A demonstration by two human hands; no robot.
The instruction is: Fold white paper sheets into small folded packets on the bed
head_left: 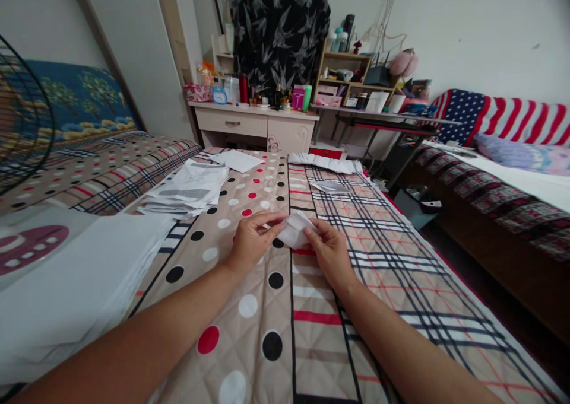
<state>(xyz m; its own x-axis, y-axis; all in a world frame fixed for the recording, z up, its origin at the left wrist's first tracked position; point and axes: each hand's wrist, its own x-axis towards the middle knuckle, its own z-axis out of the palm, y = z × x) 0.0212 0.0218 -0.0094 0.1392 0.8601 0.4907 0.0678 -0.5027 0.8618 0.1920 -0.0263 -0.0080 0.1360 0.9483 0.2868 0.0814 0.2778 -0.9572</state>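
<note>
Between my hands is a small folded piece of white paper [294,233], held a little above the patterned bedspread [249,339]. My left hand [255,238] pinches its left edge between thumb and fingers. On the opposite side, my right hand [330,251] grips the right edge, with the thumb lying on top of the paper. Its upper part looks folded over; faint marks there are too small to read.
Left of my hands lies a stack of printed papers [189,184], with a larger pile of white sheets [89,291] nearer. A strip of folded papers [325,163] and a loose folded paper [330,187] lie ahead. A bin [416,207] stands right, a dresser [231,122] beyond.
</note>
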